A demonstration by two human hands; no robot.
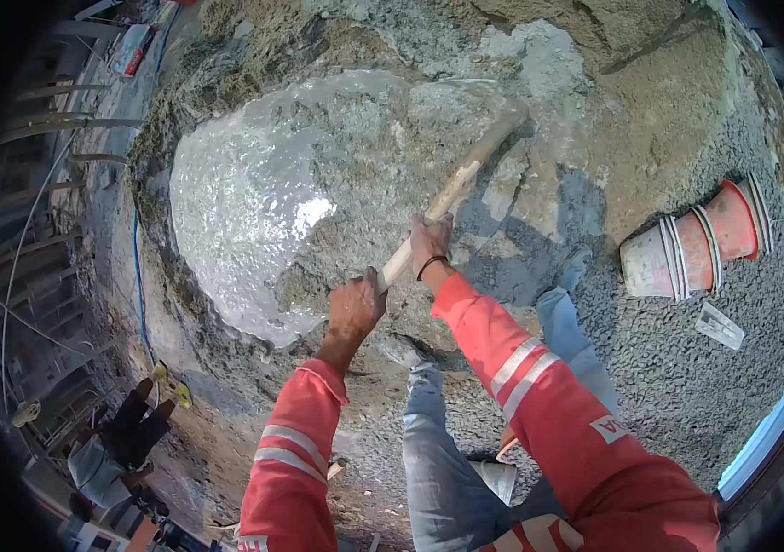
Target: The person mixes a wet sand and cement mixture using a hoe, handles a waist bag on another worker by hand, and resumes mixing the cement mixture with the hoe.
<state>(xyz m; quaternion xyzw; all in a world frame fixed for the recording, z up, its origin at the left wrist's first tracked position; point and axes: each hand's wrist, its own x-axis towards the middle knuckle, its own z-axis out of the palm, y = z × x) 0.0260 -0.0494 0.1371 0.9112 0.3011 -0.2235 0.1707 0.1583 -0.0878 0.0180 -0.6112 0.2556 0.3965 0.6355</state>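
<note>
My left hand (355,308) is closed around the near end of a thick wooden tool handle (453,190). Farther up the same handle, my right hand (431,241) grips it, with a dark band at the wrist. The handle slants up and to the right over a mound of wet grey mortar (369,152). Its far end is coated in grey, and the tool's head cannot be made out against the mix. Left of the handle lies a shiny pool of grey water (245,198), held within the mound.
Stacked buckets (686,241) lie on their side on grey gravel (686,396) at the right, near a clear plastic piece (720,326). A blue hose (141,285) runs along the left. Another person (121,451) is at the lower left. My feet stand beside the mound.
</note>
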